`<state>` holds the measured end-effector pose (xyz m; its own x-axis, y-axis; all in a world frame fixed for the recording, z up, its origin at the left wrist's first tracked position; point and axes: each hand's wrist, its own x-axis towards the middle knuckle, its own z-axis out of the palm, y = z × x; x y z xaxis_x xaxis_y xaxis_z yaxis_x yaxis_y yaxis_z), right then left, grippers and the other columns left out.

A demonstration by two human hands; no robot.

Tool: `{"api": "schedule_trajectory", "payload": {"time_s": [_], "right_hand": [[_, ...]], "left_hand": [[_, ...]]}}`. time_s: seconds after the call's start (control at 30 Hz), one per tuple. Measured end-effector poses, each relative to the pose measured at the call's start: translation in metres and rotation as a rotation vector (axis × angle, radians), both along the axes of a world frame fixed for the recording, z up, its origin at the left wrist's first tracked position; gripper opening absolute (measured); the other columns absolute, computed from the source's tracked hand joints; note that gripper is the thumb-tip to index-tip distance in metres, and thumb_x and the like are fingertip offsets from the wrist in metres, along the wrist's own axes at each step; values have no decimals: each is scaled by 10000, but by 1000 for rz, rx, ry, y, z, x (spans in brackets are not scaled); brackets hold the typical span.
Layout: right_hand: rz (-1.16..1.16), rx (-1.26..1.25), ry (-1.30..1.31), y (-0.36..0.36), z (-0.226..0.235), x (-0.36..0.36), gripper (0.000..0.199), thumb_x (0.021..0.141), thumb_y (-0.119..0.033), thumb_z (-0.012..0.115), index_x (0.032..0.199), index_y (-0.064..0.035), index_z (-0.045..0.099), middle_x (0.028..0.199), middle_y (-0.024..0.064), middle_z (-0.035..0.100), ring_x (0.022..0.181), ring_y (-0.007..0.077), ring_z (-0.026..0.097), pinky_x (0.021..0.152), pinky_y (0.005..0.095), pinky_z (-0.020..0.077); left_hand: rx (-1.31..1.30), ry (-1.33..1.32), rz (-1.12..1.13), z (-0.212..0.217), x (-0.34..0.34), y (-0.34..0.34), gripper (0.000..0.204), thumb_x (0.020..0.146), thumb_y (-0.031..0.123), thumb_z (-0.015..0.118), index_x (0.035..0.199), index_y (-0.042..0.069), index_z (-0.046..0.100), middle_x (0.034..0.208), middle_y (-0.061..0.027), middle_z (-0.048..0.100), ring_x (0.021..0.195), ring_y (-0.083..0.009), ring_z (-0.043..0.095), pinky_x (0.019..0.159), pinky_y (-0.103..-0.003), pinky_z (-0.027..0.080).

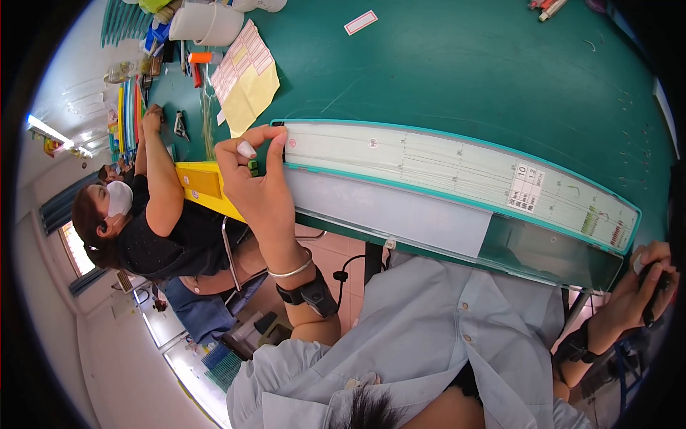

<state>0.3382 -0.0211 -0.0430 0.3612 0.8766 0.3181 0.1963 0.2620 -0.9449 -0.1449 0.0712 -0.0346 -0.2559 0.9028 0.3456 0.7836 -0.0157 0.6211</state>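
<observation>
A long, slim teal-edged case (400,139) lies open across the near edge of the table, its clear lid (386,206) folded down toward me. Thin lines run along its pale inside, with small green and red coils at the right end and a white printed label (525,187). My left hand (261,179) pinches the case's left end between thumb and forefinger; a white wrap covers one fingertip. Beyond the right end, my right hand (643,286) is closed around a small dark object (652,294), whose kind I cannot make out.
The green table (457,79) carries a yellow and printed paper (250,86), an orange-capped item (204,57), white tubs (207,23) and a small label strip (360,22). A masked co-worker (143,222) sits at the left, beside a yellow box (207,187).
</observation>
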Motion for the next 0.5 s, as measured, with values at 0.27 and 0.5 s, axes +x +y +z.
{"api": "schedule_trajectory", "payload": {"time_s": [0.27,0.5], "right_hand": [[106,78,92,23,8,-25,275,1005,-219,562,1168,-27,451,820,160,549,721,178,478,625,287,397],[128,83,-46,30,17,-12,419,916,-427,515,1092,-47,493,606,70,479,722,184,421,682,356,338]], "left_hand": [[75,21,-212,26,48,-7,259,806,-79,767,902,19,547,859,-71,707,841,-141,671,1041,-463,501],[-16,-170,-559,35,145,4,356,832,-77,751,917,54,430,827,-103,741,839,-163,714,921,-433,576]]}}
